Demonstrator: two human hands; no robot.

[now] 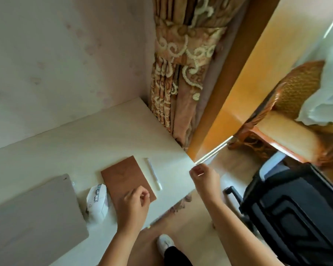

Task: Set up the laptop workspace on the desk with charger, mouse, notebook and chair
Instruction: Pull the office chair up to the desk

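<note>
A closed grey laptop (33, 212) lies at the left of the pale desk (108, 135). A white mouse (96, 202) sits just right of it. Beside the mouse lies a brown notebook (123, 175), with a white pen (154, 173) to its right. My left hand (135, 206) hovers over the notebook's near corner with fingers curled and nothing visibly in it. Off the desk's right corner, my right hand (204, 175) has its fingers loosely curled and holds nothing. A black office chair (292, 214) stands on the floor to the right. No charger is in view.
A patterned curtain (181, 73) hangs behind the desk's far right corner, next to an orange wooden frame (238, 83). A wicker seat (288, 104) with white cloth stands beyond the chair. My white shoe (164, 244) is on the floor below the desk edge.
</note>
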